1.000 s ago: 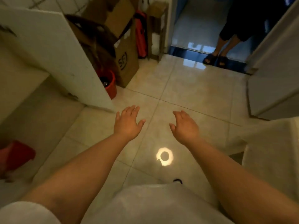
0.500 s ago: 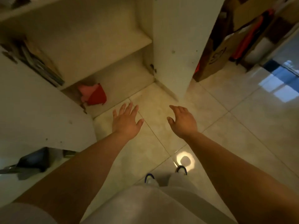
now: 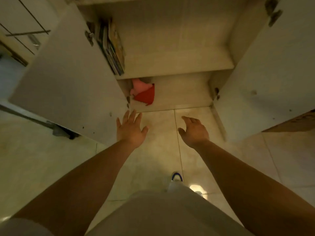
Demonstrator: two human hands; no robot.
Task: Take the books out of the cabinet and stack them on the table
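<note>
A white cabinet (image 3: 177, 65) stands open in front of me, both doors swung wide. Several thin books (image 3: 112, 48) lean upright against the left wall of its middle shelf. My left hand (image 3: 130, 129) is stretched forward with fingers spread, empty, just below the cabinet's bottom edge near the left door (image 3: 68, 92). My right hand (image 3: 194, 131) is held out beside it with relaxed fingers, also empty. Both hands hover over the tiled floor, well below the books. No table is in view.
A red and pink cloth or paper bundle (image 3: 144, 93) lies on the cabinet's bottom shelf at the left. The right door (image 3: 269, 86) stands open at the right. A cardboard box edge (image 3: 293, 123) shows behind it. My shoe (image 3: 176, 177) is on the glossy tiles.
The view has turned left from the hallway to face the cabinet squarely. Both empty hands stayed stretched out in front of me, now close to the cabinet's opening.
</note>
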